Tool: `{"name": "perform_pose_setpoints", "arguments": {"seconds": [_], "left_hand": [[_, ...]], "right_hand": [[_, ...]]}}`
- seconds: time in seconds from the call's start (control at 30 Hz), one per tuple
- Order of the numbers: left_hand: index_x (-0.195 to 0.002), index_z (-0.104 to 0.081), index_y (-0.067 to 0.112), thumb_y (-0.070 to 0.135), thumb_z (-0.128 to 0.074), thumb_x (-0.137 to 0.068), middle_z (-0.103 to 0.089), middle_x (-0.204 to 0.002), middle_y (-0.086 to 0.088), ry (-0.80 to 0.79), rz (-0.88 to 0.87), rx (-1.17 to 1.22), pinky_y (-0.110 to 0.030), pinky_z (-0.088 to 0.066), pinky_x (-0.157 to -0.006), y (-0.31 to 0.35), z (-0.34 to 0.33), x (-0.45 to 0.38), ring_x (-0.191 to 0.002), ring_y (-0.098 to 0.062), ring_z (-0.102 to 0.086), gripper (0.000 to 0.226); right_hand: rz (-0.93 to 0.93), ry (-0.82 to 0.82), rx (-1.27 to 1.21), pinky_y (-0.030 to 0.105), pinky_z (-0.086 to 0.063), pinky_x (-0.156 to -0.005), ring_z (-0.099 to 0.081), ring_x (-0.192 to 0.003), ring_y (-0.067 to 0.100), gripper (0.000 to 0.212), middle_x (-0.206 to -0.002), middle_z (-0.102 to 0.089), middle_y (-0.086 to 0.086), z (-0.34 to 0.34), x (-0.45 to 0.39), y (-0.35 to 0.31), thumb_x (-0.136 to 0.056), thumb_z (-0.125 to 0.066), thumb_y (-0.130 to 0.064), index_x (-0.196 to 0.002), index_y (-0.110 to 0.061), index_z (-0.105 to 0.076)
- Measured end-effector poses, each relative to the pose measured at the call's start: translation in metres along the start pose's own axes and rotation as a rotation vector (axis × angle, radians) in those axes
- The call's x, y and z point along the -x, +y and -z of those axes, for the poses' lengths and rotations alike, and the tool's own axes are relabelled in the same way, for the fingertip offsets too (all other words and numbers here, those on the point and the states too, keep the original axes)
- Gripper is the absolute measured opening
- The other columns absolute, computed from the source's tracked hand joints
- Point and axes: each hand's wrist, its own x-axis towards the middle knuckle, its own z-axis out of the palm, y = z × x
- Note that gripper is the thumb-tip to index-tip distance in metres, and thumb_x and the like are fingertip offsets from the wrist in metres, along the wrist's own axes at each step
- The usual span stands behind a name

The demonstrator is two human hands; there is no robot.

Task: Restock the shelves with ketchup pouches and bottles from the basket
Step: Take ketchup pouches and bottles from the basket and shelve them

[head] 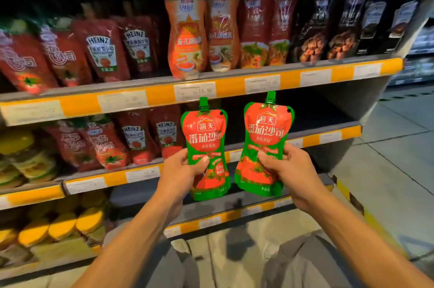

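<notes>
I have a ketchup pouch in each hand, both held upright at the centre of the frame in front of the shelves. My left hand (182,166) has its fingers and thumb curled round the lower half of the left pouch (205,147); my right hand (285,165) grips the right pouch (265,137) the same way, thumb across its front. The two pouches are red with green edges and green spouts, side by side, near each other but not touching.

Behind them, at the middle right of the frame, the middle shelf (328,134) shows a dark open stretch, and to the left of it stand Heinz pouches (136,142) and other red pouches. The top shelf (234,87), running across the upper half of the frame, carries red ketchup pouches at the left, tall orange sauce pouches (185,29) in the centre and dark pouches (347,20) at the upper right. At the lower left I see jars with yellow lids (61,225). White price labels (195,91) sit along the orange shelf edges. I cannot see the basket.
</notes>
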Motion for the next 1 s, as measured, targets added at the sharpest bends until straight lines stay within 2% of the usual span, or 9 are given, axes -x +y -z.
{"name": "perform_pose_setpoints", "arguments": {"seconds": [0.1,0.3,0.43,0.57,0.63,0.73,0.8,0.9,1.0], "left_hand": [[-0.106,-0.071,0.015,0.009,-0.068,-0.092,-0.078,-0.097,-0.001,0.06,0.027,0.024,-0.029,-0.055,-0.071,-0.021,0.016,-0.013,-0.086,-0.015,-0.075,0.015],[-0.105,-0.07,0.01,0.007,-0.068,-0.09,-0.078,-0.097,-0.005,0.149,0.034,0.119,-0.023,-0.057,-0.065,-0.061,0.032,-0.037,-0.088,-0.02,-0.075,0.015],[-0.105,-0.07,0.014,0.01,-0.07,-0.087,-0.078,-0.098,-0.003,0.18,-0.019,0.122,-0.023,-0.058,-0.067,-0.075,0.043,-0.047,-0.089,-0.018,-0.075,0.018],[-0.106,-0.07,0.015,0.008,-0.07,-0.087,-0.078,-0.099,-0.002,0.188,-0.043,0.122,-0.028,-0.061,-0.075,-0.077,0.053,-0.054,-0.092,-0.017,-0.074,0.02],[-0.106,-0.069,0.016,0.007,-0.069,-0.087,-0.077,-0.1,-0.001,0.212,-0.058,0.132,-0.028,-0.061,-0.077,-0.077,0.057,-0.058,-0.094,-0.016,-0.074,0.021],[-0.108,-0.069,0.017,0.006,-0.069,-0.087,-0.077,-0.101,0.0,0.258,-0.098,0.143,-0.028,-0.06,-0.077,-0.076,0.064,-0.061,-0.094,-0.015,-0.074,0.024],[-0.107,-0.069,0.017,0.007,-0.069,-0.086,-0.078,-0.099,0.002,0.276,-0.116,0.165,-0.022,-0.059,-0.07,-0.076,0.067,-0.062,-0.091,-0.011,-0.074,0.024],[-0.108,-0.069,0.019,0.012,-0.071,-0.081,-0.078,-0.098,0.004,0.272,-0.135,0.201,-0.016,-0.056,-0.065,-0.072,0.072,-0.063,-0.088,-0.006,-0.073,0.028],[-0.108,-0.068,0.019,0.018,-0.072,-0.076,-0.077,-0.1,0.003,0.27,-0.143,0.193,-0.018,-0.056,-0.066,-0.07,0.074,-0.065,-0.09,-0.007,-0.073,0.032]], "right_hand": [[-0.026,-0.006,0.038,0.022,-0.057,-0.067,-0.075,-0.085,0.011,0.015,-0.091,-0.079,-0.003,-0.015,-0.022,0.021,-0.086,-0.076,-0.011,-0.1,-0.015,-0.071],[-0.041,-0.035,0.088,0.022,-0.056,-0.067,-0.075,-0.085,0.012,0.014,-0.091,-0.079,-0.003,-0.036,-0.078,0.051,-0.087,-0.076,-0.011,-0.1,-0.016,-0.073],[0.037,-0.014,0.109,0.018,-0.055,-0.063,-0.073,-0.077,0.003,0.013,-0.082,-0.078,-0.009,-0.059,-0.124,0.055,-0.088,-0.075,-0.007,-0.092,-0.019,-0.071],[0.08,0.007,0.134,0.033,-0.061,-0.074,-0.071,-0.076,0.01,0.012,-0.078,-0.076,-0.007,-0.082,-0.166,0.056,-0.086,-0.077,-0.008,-0.086,-0.019,-0.072],[0.075,0.004,0.126,0.034,-0.06,-0.076,-0.071,-0.074,0.008,0.015,-0.075,-0.075,-0.011,-0.093,-0.179,0.058,-0.085,-0.077,-0.005,-0.085,-0.02,-0.071],[0.119,-0.01,0.123,0.015,-0.056,-0.064,-0.069,-0.072,-0.005,0.02,-0.079,-0.073,-0.017,-0.106,-0.193,0.062,-0.085,-0.077,-0.004,-0.091,-0.022,-0.07],[0.141,-0.036,0.147,0.009,-0.051,-0.062,-0.068,-0.074,-0.007,0.021,-0.088,-0.072,-0.013,-0.114,-0.199,0.065,-0.087,-0.077,-0.004,-0.102,-0.015,-0.069],[0.176,-0.062,0.251,0.007,-0.051,-0.069,-0.066,-0.086,0.005,0.033,-0.1,-0.069,-0.001,-0.124,-0.206,0.068,-0.088,-0.075,-0.006,-0.119,-0.005,-0.065],[0.196,-0.097,0.34,0.014,-0.052,-0.077,-0.065,-0.097,0.014,0.034,-0.104,-0.069,0.001,-0.13,-0.212,0.071,-0.088,-0.076,-0.013,-0.119,-0.006,-0.066]]}}
